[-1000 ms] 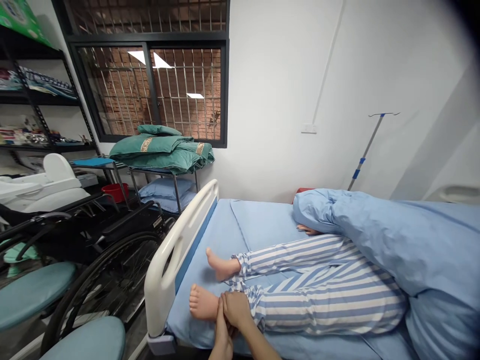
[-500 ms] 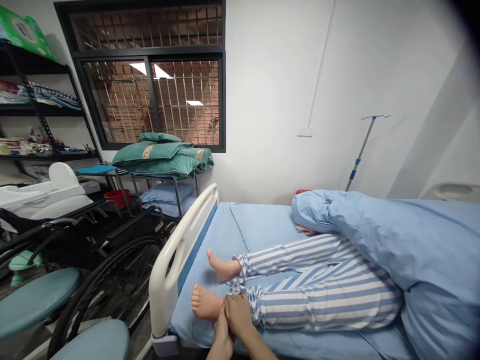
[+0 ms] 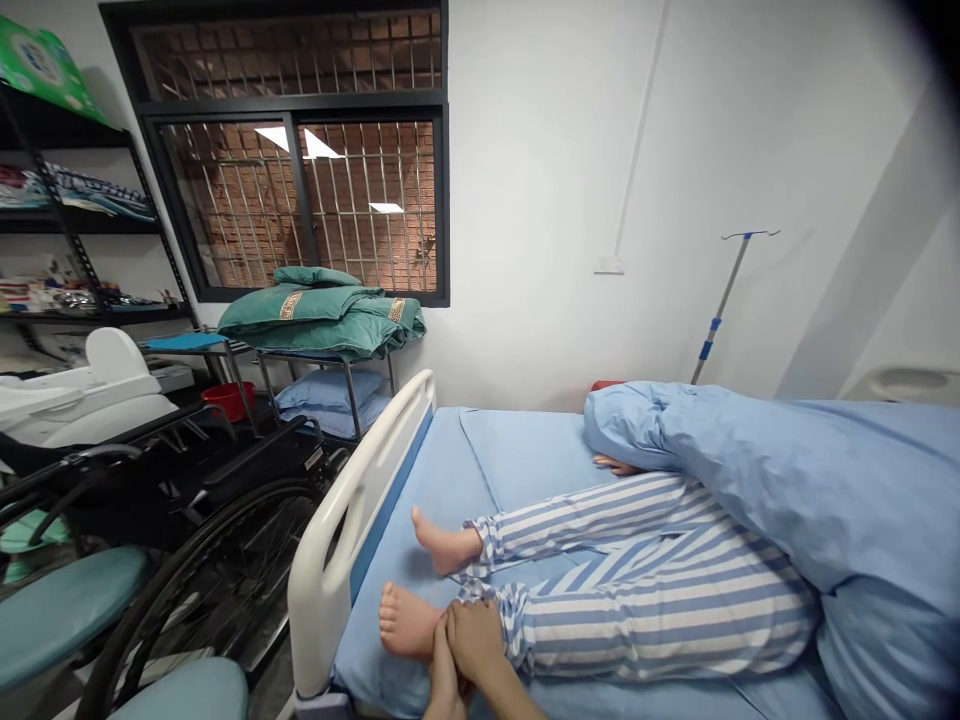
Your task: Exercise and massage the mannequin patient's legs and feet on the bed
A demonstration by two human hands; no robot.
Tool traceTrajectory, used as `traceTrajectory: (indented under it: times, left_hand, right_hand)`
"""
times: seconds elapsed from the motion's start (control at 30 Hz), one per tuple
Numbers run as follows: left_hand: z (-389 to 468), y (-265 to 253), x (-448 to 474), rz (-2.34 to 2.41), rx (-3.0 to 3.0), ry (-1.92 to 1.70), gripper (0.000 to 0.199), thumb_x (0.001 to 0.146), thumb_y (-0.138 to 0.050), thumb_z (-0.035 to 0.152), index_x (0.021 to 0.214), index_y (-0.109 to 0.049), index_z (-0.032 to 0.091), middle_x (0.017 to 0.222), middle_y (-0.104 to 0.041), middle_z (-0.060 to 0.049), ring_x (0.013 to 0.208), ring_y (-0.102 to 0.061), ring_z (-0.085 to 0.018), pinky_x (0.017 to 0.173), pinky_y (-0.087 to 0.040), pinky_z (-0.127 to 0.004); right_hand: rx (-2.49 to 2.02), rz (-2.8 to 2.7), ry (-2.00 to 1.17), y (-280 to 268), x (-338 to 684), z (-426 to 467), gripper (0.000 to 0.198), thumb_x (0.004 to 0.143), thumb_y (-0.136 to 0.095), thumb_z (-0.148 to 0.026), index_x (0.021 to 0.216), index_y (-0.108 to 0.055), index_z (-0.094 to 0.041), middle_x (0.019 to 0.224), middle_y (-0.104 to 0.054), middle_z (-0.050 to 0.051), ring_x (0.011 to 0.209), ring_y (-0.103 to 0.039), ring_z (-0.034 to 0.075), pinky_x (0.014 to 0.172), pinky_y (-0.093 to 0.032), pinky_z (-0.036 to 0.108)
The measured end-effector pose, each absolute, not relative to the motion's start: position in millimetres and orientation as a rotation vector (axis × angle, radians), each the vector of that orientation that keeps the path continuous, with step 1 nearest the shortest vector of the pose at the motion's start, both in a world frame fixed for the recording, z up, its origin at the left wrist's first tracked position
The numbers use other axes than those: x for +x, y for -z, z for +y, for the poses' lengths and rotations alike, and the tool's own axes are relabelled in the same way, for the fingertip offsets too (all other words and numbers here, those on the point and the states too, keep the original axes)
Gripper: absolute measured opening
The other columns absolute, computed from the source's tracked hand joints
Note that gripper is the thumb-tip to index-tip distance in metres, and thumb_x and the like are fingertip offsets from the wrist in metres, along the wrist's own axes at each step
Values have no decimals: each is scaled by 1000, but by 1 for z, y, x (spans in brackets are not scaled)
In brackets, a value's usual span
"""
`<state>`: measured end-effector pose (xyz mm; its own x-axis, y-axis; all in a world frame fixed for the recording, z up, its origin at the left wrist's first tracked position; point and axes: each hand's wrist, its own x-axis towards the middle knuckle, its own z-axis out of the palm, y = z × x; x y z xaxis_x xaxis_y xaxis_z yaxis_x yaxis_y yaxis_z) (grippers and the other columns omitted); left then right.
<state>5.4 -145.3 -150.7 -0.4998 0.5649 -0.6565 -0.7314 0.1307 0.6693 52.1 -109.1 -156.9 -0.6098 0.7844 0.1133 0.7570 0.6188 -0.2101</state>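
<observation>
we look across a bed [image 3: 525, 440] made up in pale blue, its white footboard [image 3: 319, 560] off to our left. a thick blue quilt [image 3: 787, 470] is bunched over the upper part of the figure lying there. beyond the footboard stands a wheelchair [image 3: 251, 455]. out from under the quilt come two legs in striped trousers [image 3: 690, 600], stretched toward the footboard, with the cuffs gathered at the ankles.

the near foot [image 3: 409, 622] is bare, toes up, at the near side of the mattress; the far foot [image 3: 446, 545] lies just beyond it, also bare and untouched. our right hand [image 3: 478, 640] drapes over the near foot at the ankle, knuckles up, fingers laid together and curled around it next to the cuff. our left hand [image 3: 444, 670] is set edge-up against the near foot, touching the right hand; its fingers seem to run underneath, but they are too hidden for us to tell how firmly they close.

we judge the step in hand to be a two-handed hold on the ankle. any move from this hold would call for even support and a gentle grip, without dragging the cuff.
</observation>
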Motion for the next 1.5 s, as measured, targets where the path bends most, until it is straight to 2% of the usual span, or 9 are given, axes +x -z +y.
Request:
traceTrajectory:
  times: [0.13,0.27,0.5,0.57,0.7,0.8,0.93,1.23,1.5]
  left_hand:
    - [-151,192,20,1079,-351,-1493,36,67,-53,53,84,-58,22,76,-66,-5,70,-63,-23,54,-47,-32]
    - [-144,199,15,1064,-356,-1465,41,64,-55,56,87,-60,23,81,-67,-6,75,-63,-25,56,-50,-33]
    - [-111,159,-28,1478,-511,-1669,54,75,-25,65,100,-55,29,85,-64,-8,82,-61,-25,55,-49,-33]
    - [-113,161,-23,1491,-522,-1638,56,74,-26,66,99,-57,27,83,-64,-9,80,-62,-25,55,-49,-34]
    - [-135,179,11,1300,-432,-1509,55,65,-47,64,90,-61,17,74,-65,-10,73,-62,-27,55,-49,-35]
    - [-149,188,24,1115,-311,-1520,56,63,-56,60,97,-59,15,79,-67,-9,74,-63,-24,58,-49,-31]
    - [-156,185,20,1125,-275,-1531,54,67,-54,58,101,-57,16,78,-66,-7,71,-63,-22,58,-48,-29]
    - [-171,166,6,1173,-277,-1362,39,64,-59,50,83,-58,16,69,-65,-6,62,-59,-17,59,-46,-26]
    - [-164,161,9,1189,-296,-1343,39,67,-54,49,83,-61,15,69,-65,-8,67,-62,-21,60,-47,-31]
  right_hand:
    - [-1267,-2700,-175,154,50,-105,36,86,-29,-21,83,-64,-15,77,-67,11,74,-63,24,72,-40,40]
    - [-1227,-2773,-149,155,48,-99,36,85,-29,-20,82,-65,-16,76,-68,12,71,-64,25,65,-43,36]
    - [-1255,-2807,-165,152,46,-93,40,86,-28,-25,81,-67,-17,77,-68,13,71,-64,26,59,-45,34]
    - [-1237,-2812,-163,151,47,-94,40,86,-28,-24,82,-66,-16,77,-68,12,72,-64,25,60,-44,33]
    - [-1210,-2803,-140,151,49,-96,38,86,-28,-24,82,-65,-16,77,-67,12,71,-63,25,60,-43,33]
    - [-1188,-2773,-121,149,52,-101,34,86,-30,-23,82,-63,-15,76,-67,12,70,-62,23,62,-42,33]
    - [-1165,-2743,-107,146,58,-110,33,87,-30,-22,84,-62,-14,79,-66,13,73,-61,23,68,-39,36]
    - [-1162,-2696,-244,145,63,-117,36,88,-27,-24,88,-62,-14,88,-65,12,82,-58,25,74,-34,38]
    - [-1211,-2694,-287,148,61,-115,36,89,-26,-27,91,-60,-17,90,-65,11,85,-59,24,76,-34,38]
